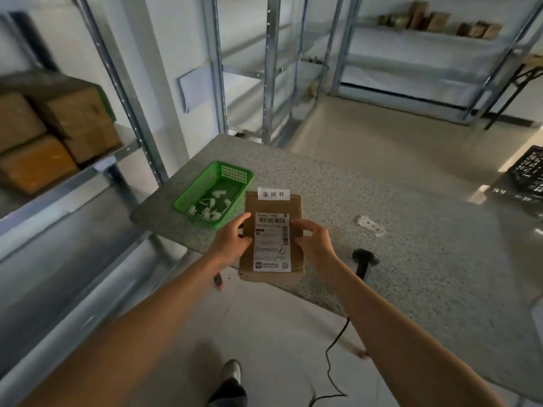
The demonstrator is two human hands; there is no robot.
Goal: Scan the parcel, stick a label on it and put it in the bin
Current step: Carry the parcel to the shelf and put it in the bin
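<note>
Flat brown cardboard parcel (273, 239) lies on the speckled grey stone surface (411, 230), near its front edge. A long white printed shipping label (272, 242) with barcode runs down the parcel's top face. A small white label with three black characters (273, 194) sits at the parcel's far edge, overlapping it (whether fully stuck down, cannot tell).

Left hand (232, 242) grips the parcel's left edge, thumb on top near the barcode. Right hand (316, 240) holds the right edge, fingers curled over the top face. Both hands are closed on the parcel.

Green plastic mesh basket (188, 198) sits just left of the parcel on the surface, white paper scraps inside. Black handheld scanner (365, 259) rests on the surface to the right of the right hand, its black cable (329, 356) trailing off the front edge toward the floor. Another small white label strip (370, 225) lies further right on the surface, apart from the parcel.

Metal shelving (123, 92) at left carries brown cardboard boxes (53, 133).
</note>
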